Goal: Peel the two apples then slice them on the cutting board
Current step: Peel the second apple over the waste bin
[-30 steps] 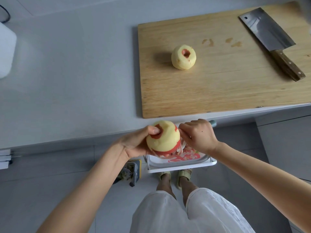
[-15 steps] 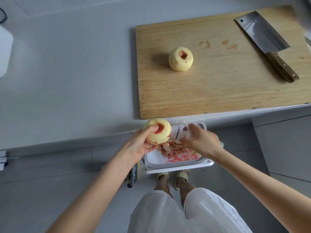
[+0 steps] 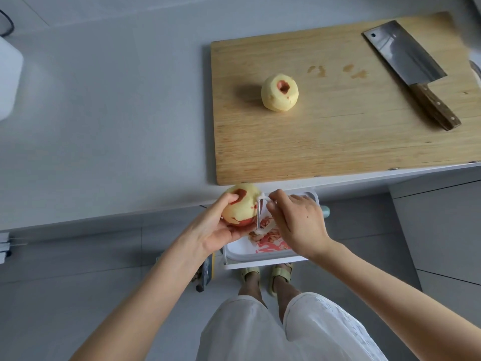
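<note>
One peeled apple sits on the board. We bring the peeler back against the second apple, gripped in the left hand over the bin; a moment ago the two were apart. Red skin remains, so peeling continues. The right hand grips the peeler and hides its handle.

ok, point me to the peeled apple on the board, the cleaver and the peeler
peeled apple (image 3: 270, 98): head view, pale flesh left of the core hollow.
cleaver (image 3: 403, 56): head view, middle of the steel blade.
peeler (image 3: 258, 214): head view, its upright metal blade.
</note>
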{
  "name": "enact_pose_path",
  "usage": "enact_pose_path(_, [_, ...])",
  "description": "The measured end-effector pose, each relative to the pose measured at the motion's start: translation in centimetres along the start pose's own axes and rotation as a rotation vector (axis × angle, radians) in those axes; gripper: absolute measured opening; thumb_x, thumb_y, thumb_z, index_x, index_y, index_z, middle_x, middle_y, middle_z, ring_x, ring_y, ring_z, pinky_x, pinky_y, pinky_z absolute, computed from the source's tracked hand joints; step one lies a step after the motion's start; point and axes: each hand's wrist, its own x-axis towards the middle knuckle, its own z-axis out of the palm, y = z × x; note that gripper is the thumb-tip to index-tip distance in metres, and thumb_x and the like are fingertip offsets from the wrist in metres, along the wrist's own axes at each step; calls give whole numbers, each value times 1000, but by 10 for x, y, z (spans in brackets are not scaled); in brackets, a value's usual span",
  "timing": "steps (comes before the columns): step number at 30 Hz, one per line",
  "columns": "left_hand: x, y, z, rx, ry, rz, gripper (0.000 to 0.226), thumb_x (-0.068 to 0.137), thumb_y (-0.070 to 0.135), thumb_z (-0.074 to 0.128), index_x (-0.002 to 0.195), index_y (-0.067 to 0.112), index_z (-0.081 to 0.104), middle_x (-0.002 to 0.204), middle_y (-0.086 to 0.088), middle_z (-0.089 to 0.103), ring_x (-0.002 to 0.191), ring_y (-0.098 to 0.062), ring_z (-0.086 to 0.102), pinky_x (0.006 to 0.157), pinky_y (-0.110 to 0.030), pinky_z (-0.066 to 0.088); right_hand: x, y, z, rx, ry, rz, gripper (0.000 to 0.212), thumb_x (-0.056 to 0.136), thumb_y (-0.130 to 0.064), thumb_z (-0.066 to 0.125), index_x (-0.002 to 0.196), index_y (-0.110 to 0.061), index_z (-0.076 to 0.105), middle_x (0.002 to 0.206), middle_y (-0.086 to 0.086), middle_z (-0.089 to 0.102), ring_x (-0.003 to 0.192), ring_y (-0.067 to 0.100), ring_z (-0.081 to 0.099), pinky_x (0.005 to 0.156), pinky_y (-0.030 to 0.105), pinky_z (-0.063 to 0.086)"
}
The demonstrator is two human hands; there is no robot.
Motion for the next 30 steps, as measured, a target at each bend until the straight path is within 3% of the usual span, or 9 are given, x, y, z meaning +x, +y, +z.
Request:
enact_pose_path(4, [0,-3,5,47,0,-57,54,62,26,76,110,6,61,97,-21,67,81,-30,67,61,-36,57,9,-5,-4,-164,143,-184,30,92,-27,45,72,-10,61,53,0,50,48,23,44,48,32,32])
enact_pose_path(7, [0,-5,5,76,16,-49,36,76,27,72,105,6,62,83,-19,70,72,-28,69,57,-34,56,14,-7,-6,-210,182,-222,26,90,-24,51,68,-12,59,51,0,46,46,22,41,46,31,28])
enact_pose_path(10, [-1,-3,1,82,22,-64,36,80,29,67,108,6,61,81,-19,70,70,-27,69,52,-32,55,17,-1,-6,-153,174,-234,28,92,-25,50,70,-12,61,52,-1,48,46,22,42,48,29,25])
enact_pose_path(13, [-4,-1,-1,65,-19,-98,50,64,30,71,107,6,60,78,-20,70,63,-27,68,48,-31,55,19,5,-5,-34,127,-252,30,94,-27,47,75,-10,64,54,-1,53,48,23,48,48,30,35])
enact_pose_path(16, [-6,0,-4,80,-46,-139,53,60,31,69,106,8,59,77,-21,69,61,-29,67,46,-29,54,19,9,-3,48,95,-257,33,94,-29,45,79,-9,65,56,-1,55,49,24,49,49,32,41])
enact_pose_path(21, [-9,1,-9,111,-108,-195,54,58,32,68,102,3,58,75,-24,67,57,-31,64,43,-27,53,18,12,-2,139,85,-293,47,98,-35,33,82,-6,67,57,0,56,50,23,51,52,28,39])
enact_pose_path(25, [-12,3,-15,124,-156,-217,51,62,32,63,101,0,58,76,-24,66,55,-31,63,41,-26,51,19,16,-3,177,92,-283,39,95,-27,39,81,-3,65,54,1,50,49,24,47,53,29,39])
enact_pose_path(30, [-16,4,-17,143,-206,-230,49,65,33,60,98,-3,57,74,-24,64,53,-30,61,40,-24,50,20,18,4,183,88,-300,45,98,-33,34,81,-6,65,55,-3,50,49,19,45,54,25,33])
